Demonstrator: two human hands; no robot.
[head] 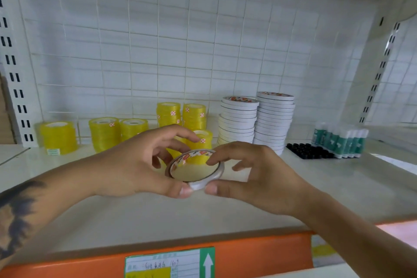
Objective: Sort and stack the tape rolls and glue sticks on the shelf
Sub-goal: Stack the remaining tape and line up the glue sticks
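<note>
A thin white tape roll (pixel 195 168) with a printed core is held just above the shelf (pixel 293 187), near its middle, tilted so its open ring faces the person. The left hand (pixel 144 165) pinches it from the left, thumb at the lower rim and fingers curled over the top; the right hand (pixel 255 176) pinches the opposite side, thumb pressed to the lower rim beside the left thumb and forefinger on the upper edge. Both hands are narrowed round this one roll and carry nothing else. Right behind it stand two tall white stacks (pixel 257 122) of the same flat rolls, the left one leaning a little with its layers stepped out of line. To the left sit yellow tape rolls (pixel 108 133) in short piles, one of them just behind the fingers. At the far right, glue sticks (pixel 340 140) stand in a row beside a black tray (pixel 309 150). I would guess the roll belongs on a white stack, and there lies the danger: those towers look uneven already, so a careless nudge or an off-centre placement could slide the upper rolls off. The roll is also slim and held only by fingertips, so it might slip while one hand lets go.
</note>
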